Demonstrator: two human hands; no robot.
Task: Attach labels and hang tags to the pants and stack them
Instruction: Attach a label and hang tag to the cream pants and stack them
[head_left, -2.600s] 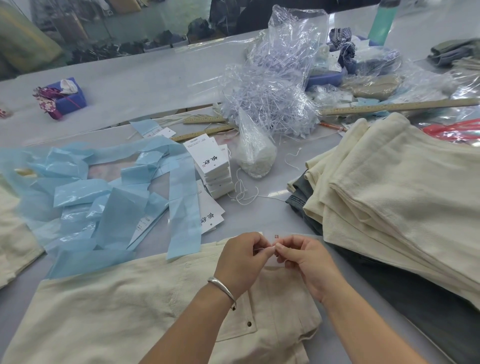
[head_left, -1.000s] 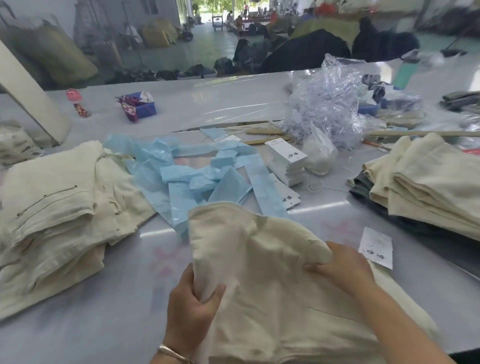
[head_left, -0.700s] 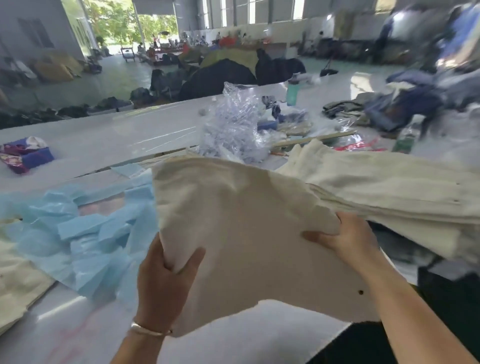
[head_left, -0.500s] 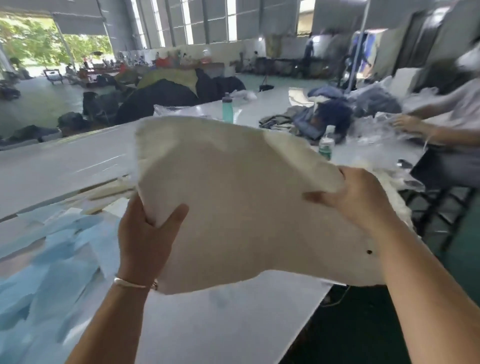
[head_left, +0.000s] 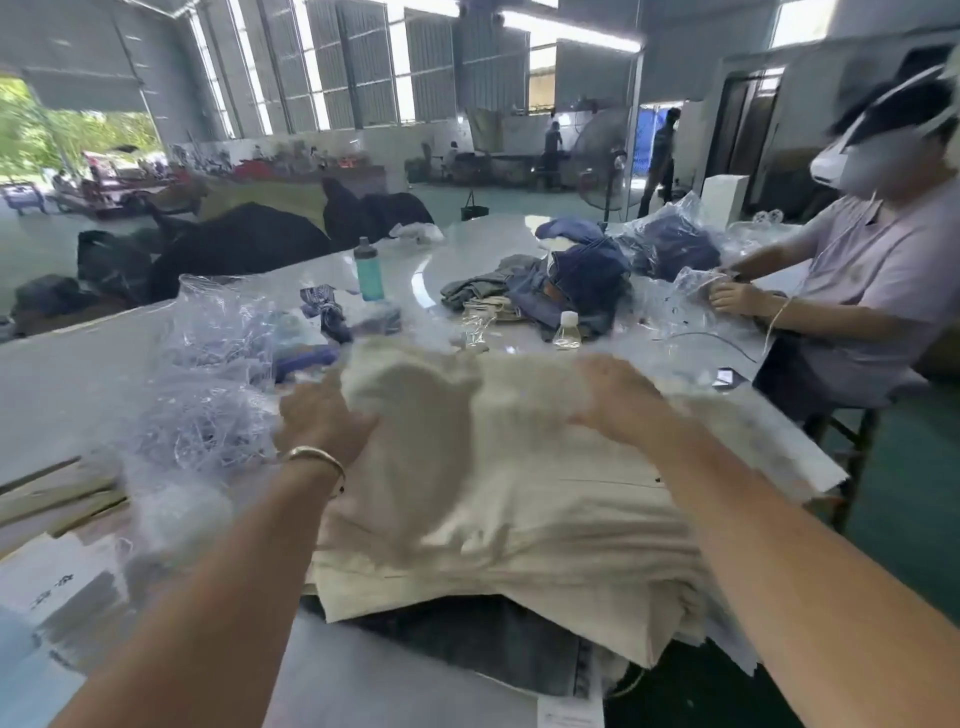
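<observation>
White surface (head_left: 467, 249) is crowded with clutter; cream pants (head_left: 483, 467) are being laid atop the stack (head_left: 597, 587), left hand (head_left: 324, 415) gripping an edge, right hand (head_left: 618, 395) seemingly pressed flat, smoothing.

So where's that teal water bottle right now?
In the head view the teal water bottle stands upright toward the table's far side, left of centre, beyond the cream pants and beside a small dark patterned cloth.

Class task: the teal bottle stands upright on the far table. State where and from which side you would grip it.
Grip the teal bottle round its straight middle body, coming from the near side: it stands upright, its dark cap narrows, and cloth lies close on its left.
</observation>
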